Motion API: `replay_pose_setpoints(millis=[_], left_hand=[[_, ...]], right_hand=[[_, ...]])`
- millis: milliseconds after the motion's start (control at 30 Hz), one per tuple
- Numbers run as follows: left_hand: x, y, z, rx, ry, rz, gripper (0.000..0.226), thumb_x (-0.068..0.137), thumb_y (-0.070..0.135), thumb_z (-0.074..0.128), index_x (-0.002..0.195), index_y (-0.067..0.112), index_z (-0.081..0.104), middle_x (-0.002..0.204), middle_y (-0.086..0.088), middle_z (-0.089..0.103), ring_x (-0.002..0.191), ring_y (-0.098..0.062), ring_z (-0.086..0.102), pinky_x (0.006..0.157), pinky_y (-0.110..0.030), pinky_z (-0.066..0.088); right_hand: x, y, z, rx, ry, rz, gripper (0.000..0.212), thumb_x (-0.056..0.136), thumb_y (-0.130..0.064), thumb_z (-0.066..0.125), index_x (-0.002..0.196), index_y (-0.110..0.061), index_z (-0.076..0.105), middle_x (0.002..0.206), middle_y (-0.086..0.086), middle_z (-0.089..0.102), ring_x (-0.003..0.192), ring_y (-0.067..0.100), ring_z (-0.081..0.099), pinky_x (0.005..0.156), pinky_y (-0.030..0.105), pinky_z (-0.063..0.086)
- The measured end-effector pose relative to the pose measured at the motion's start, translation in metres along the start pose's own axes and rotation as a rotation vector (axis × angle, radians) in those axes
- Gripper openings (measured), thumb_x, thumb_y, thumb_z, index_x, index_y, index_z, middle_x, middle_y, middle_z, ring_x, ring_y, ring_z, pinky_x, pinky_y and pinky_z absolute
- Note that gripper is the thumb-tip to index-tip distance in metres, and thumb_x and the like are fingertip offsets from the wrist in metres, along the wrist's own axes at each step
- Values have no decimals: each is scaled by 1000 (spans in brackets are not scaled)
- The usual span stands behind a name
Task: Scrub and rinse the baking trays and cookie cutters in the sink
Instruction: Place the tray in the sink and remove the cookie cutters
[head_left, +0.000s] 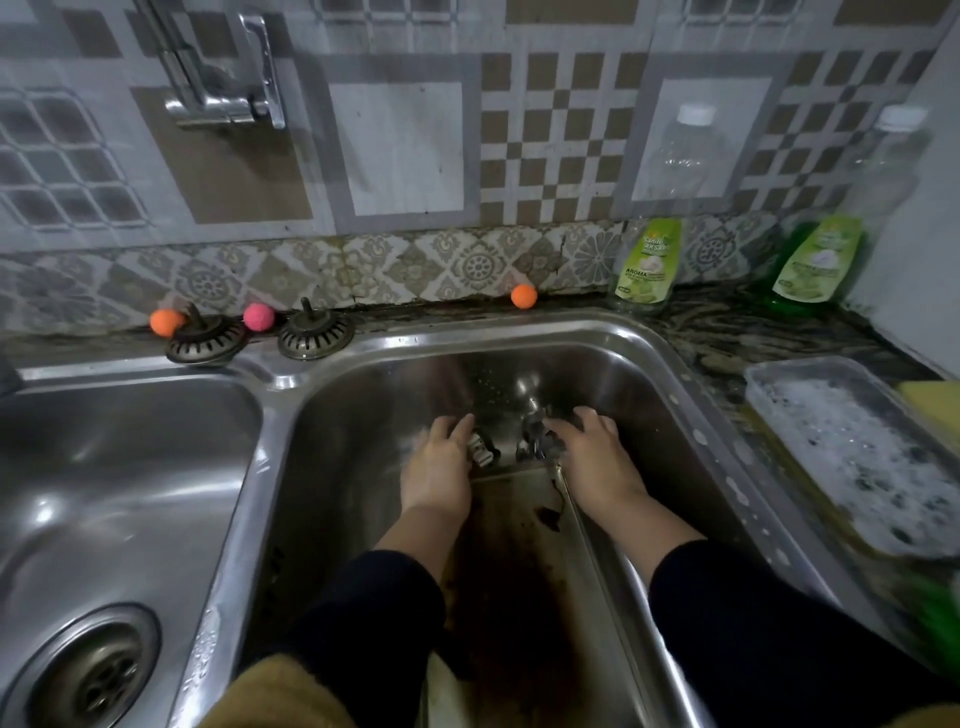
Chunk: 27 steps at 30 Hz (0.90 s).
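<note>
Both hands down in the right basin of the stainless steel double sink (670, 358), each at a small metal cookie cutter.

The left hand (440, 467) curls its fingers loosely round one shiny cutter (480, 451); the right hand (592, 457) rests, fingers spread, over another (535, 439) — grip unclear. A stained, dark metal baking tray (519, 571) lies in that basin beneath the forearms. On the worktop right of the sink sits a clear plastic tub of suds (852, 447).
</note>
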<state>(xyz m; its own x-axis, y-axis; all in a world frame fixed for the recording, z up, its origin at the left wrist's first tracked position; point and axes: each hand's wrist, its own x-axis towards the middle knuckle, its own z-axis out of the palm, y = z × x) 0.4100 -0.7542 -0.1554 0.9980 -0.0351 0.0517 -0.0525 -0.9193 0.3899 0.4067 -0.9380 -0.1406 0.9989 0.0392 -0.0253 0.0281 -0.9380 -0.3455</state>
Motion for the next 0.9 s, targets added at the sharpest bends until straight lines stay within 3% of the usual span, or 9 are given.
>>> replay_pose_setpoints(millis=[167,267,400,533,767,900], left_hand=[[-42,-4,-14,19,-21,-136,61,93,17,51,146,31,26,147,-1,29,131,-23,31,101,-40,41],[-78,-4,-17,-31,-111,-227,59,94,29,49,147,28,21,150,-5,24,133,-26,27,102,-42,40],[-121,1,-21,-119,-272,-300,64,95,32,51,149,22,19,158,-9,10,142,-29,18,110,-44,33],[-145,8,-28,-205,-378,-327,59,97,32,49,149,22,24,160,-12,3,144,-32,19,112,-42,29],[-151,2,-33,-350,-434,-342,65,96,36,51,151,22,20,160,-12,0,145,-28,19,112,-37,29],[-153,-4,-33,-386,-406,-348,67,95,39,52,150,20,21,160,-12,10,148,-24,10,115,-35,23]], right_hand=[[-20,-4,-11,146,4,58,46,91,-10,55,133,-26,50,134,6,39,123,26,39,101,36,41],[-48,-11,-16,165,-58,163,47,92,-22,57,137,-22,45,138,8,40,124,28,43,101,39,43],[-92,-17,-15,185,-260,284,62,92,-27,58,146,-19,30,148,9,33,133,28,39,105,38,39],[-121,-21,-11,310,-372,374,66,92,-28,58,148,-24,24,144,11,41,124,27,49,98,38,46],[-129,-32,-18,278,-324,405,59,91,-33,57,145,-23,34,137,7,51,121,26,53,96,41,49],[-136,-43,-19,245,-88,317,42,90,-28,59,131,-21,52,118,2,64,106,21,62,85,37,55]])
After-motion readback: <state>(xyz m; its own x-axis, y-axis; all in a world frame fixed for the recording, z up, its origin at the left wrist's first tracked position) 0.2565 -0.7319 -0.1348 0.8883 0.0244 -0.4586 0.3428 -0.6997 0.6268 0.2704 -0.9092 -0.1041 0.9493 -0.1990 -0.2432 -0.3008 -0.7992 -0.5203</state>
